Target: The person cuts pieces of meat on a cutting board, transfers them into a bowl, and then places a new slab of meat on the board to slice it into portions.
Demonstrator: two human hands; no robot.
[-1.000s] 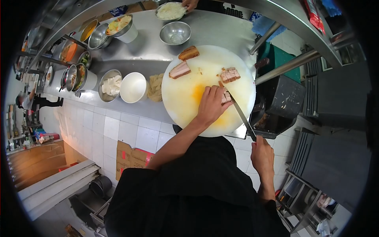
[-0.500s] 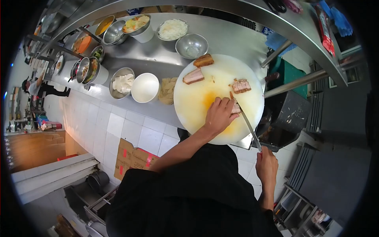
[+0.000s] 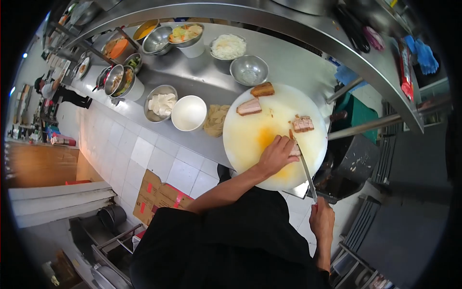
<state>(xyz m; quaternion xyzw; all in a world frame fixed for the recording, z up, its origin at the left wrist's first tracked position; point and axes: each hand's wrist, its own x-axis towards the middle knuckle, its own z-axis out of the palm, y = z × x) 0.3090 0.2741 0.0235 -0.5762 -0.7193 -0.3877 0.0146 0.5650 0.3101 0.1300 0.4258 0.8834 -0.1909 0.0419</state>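
Observation:
A round white cutting board (image 3: 240, 144) with yellow stains lies in front of me. My left hand (image 3: 277, 156) presses on a piece of pork belly (image 3: 295, 150), its fingers curled over the meat and hiding part of it. My right hand (image 3: 321, 219) grips the handle of a long knife (image 3: 306, 169), whose blade lies along the right side of that piece. Beyond the blade sits a sliced block of pork belly (image 3: 303, 124). Two larger chunks rest at the board's far left: one pale-sided pork chunk (image 3: 249, 107) and one browned pork chunk (image 3: 263, 89).
Left of the board are a folded cloth (image 3: 217, 120), a white bowl (image 3: 189, 113) and a metal bowl of white pieces (image 3: 161, 103). Behind stand an almost bare metal bowl (image 3: 249, 70) and a bowl of white shreds (image 3: 228, 46). A steel shelf (image 3: 269, 30) overhangs the counter. Another person (image 3: 62, 91) stands far left.
The whole view has shifted, so the board and bowls appear lower and further right. Both hands keep their places at the meat and the knife, the blade still beside the piece.

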